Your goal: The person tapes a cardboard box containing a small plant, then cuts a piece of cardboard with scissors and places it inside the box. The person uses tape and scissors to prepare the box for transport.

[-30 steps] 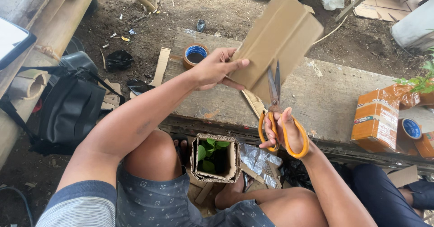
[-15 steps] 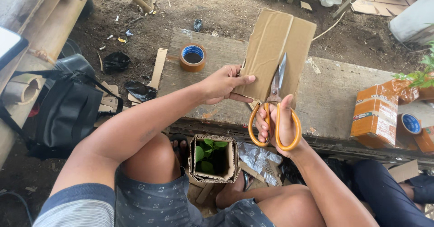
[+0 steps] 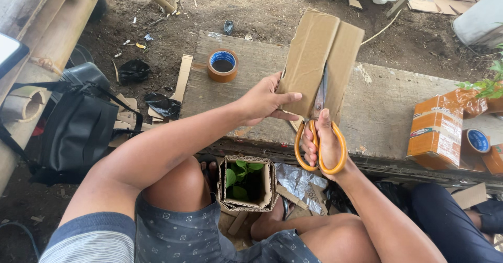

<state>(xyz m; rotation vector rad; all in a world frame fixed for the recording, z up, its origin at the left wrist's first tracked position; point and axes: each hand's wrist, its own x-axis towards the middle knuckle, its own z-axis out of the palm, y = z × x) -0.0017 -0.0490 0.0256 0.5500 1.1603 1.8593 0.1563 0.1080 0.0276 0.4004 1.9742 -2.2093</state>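
Scissors (image 3: 320,132) with orange handles sit in the right hand (image 3: 326,142), fingers closed through the loops. The left hand (image 3: 264,101) pinches the cardboard piece (image 3: 314,58) above the wooden board (image 3: 387,106). Blades cut close to that thumb; a slip could nick it.

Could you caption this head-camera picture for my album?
Left hand steadies a brown cardboard sheet while right hand cuts it with orange-handled scissors.
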